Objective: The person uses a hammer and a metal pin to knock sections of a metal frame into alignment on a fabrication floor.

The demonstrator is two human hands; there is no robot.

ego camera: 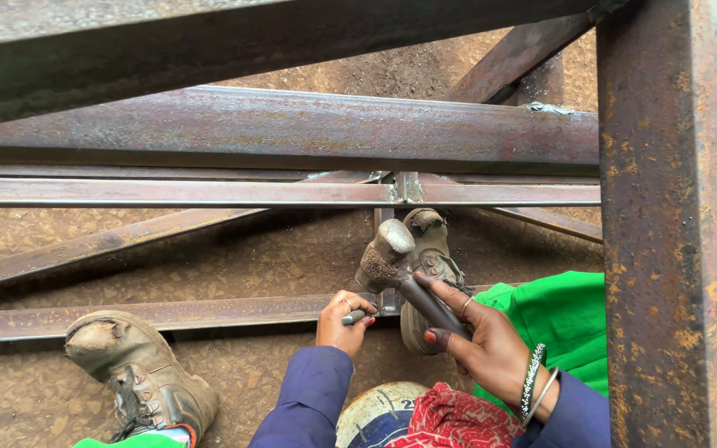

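**Soft daylight, sharp in the middle distance**

Even, diffuse daylight fills the scene; no hard glare. Soft shadows lie on the brown gravel ground [275,257] beneath the rusty steel frame bars [292,129]. The nearest dark top beam [209,41] looks soft and out of focus. Colours are saturated, and straight bars bend slightly toward the edges.

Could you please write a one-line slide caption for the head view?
Right hand holds a hammer above a punch gripped by the left hand on a rusty steel frame.

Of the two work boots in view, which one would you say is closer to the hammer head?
The boot on the right, directly behind the hammer head held in the right hand. The other boot sits far off at lower left.
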